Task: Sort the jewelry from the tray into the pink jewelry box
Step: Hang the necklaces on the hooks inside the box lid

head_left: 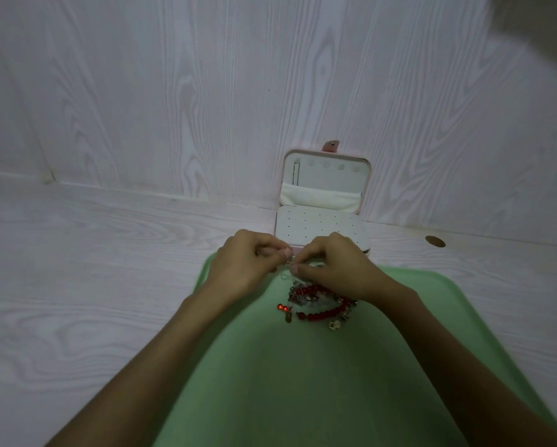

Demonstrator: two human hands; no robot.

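White wood-grain panels form the table (77,285) and wall. We hold both hands over the far end of the green tray (270,382). Left hand (244,269) and right hand (335,269) pinch a small silvery piece (290,261) between curled fingertips. Red beads (322,306) lie just below the right hand; the open pink box (322,201) stands just beyond both.

Green tray (303,382), red beads (322,312), pink box (365,201) (white dotted insert)
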